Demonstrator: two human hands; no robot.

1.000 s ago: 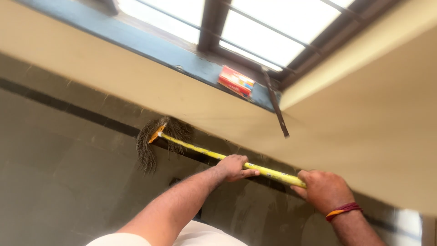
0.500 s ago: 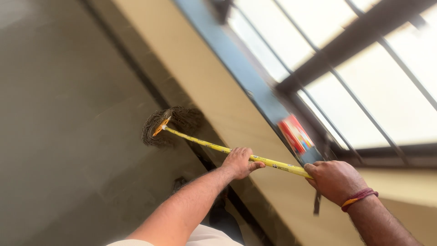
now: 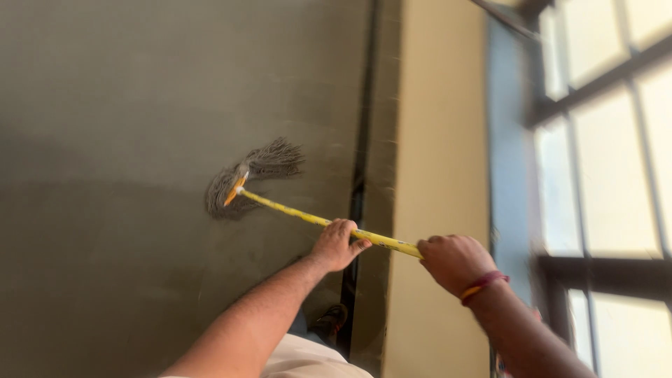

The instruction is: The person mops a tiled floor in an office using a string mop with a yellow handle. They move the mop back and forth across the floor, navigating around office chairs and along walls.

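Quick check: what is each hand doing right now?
Left hand: closed around the yellow mop handle, partway down.
Right hand: closed around the handle's upper end.

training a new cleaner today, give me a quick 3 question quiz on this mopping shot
1. True or false: both hands grip the yellow mop handle.
2. Which hand wears the red and yellow wrist band? A left, B right.
3. What does the grey mop head rest on?

Key: 1 true, left hand and right hand. 2 B. 3 the dark floor, near the cream wall.
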